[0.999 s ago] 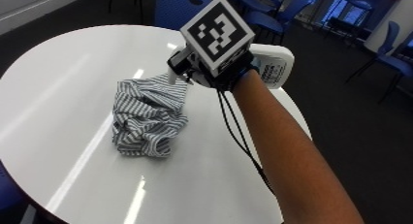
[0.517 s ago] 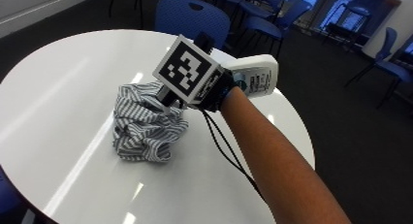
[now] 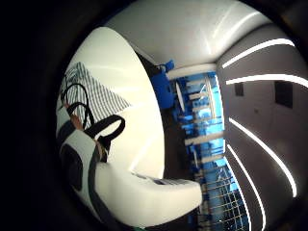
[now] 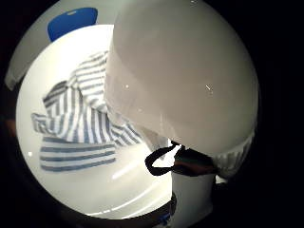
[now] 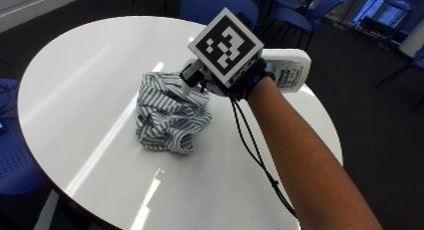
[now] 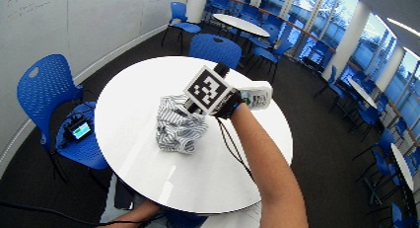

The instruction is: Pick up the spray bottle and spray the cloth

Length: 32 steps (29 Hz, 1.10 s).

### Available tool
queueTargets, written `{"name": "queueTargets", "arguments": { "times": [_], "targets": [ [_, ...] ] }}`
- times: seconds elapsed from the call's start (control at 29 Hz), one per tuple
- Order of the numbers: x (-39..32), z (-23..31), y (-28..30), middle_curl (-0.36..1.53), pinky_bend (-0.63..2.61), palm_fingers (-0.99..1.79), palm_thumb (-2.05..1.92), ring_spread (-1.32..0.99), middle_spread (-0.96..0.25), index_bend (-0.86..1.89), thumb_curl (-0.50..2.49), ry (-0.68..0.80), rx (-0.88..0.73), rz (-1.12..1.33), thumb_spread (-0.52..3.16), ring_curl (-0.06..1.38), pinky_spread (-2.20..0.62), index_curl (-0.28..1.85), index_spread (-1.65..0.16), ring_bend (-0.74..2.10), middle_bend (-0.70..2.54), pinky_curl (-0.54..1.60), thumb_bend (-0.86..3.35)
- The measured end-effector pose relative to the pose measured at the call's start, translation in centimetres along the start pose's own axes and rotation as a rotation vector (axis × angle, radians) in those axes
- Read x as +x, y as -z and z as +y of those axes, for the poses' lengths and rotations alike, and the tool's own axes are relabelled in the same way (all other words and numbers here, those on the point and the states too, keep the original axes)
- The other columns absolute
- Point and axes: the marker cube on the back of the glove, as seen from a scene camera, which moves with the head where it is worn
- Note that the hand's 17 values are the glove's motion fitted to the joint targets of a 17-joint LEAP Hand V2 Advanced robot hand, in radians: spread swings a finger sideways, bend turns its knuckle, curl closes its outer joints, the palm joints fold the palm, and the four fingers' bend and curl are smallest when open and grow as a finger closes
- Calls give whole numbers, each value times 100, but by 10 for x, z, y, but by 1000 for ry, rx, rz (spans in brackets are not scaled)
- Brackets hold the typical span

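Note:
A crumpled blue-and-white striped cloth [image 5: 169, 115] [image 6: 178, 127] lies near the middle of the round white table [image 5: 79, 80]. My gloved right hand [image 5: 250, 83] [image 6: 228, 107] grips a white spray bottle [image 5: 288, 70] [image 6: 257, 95], held tilted just above the table. The bottle's head end [image 5: 191, 83] points at the cloth's far edge, close over it. In the thumb side palm view the bottle's body [image 4: 185, 71] looms large, with the cloth [image 4: 80, 123] beside it. The little finger side palm view shows the bottle [image 3: 144, 192] and a corner of the cloth [image 3: 91, 94].
Blue chairs stand around the table, one at the left [image 6: 46, 90] and one behind it [image 6: 213, 48]. A small device with a lit screen [image 6: 80, 130] lies on the left chair. More tables and chairs stand further back [image 6: 243, 23].
My hand has turned with the bottle in it and stays beside the cloth. The cloth lies as before. The outside camera has shifted a little.

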Motion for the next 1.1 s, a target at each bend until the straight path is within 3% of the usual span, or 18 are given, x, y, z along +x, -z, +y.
{"name": "queueTargets", "arguments": {
  "times": [0.62, 1.1],
  "targets": [
    [55, -11, 70, 54, 50, 137, 78, -22, -23, 17, 67, -338, 364, -457, 87, 45, -32, 48, -29, 81, 68, 38, -3],
    [36, -59, 118, 54, 50, 137, 79, -22, -23, 17, 67, -630, 746, -1292, 87, 45, -32, 49, -29, 81, 68, 38, -2]
  ]
}}
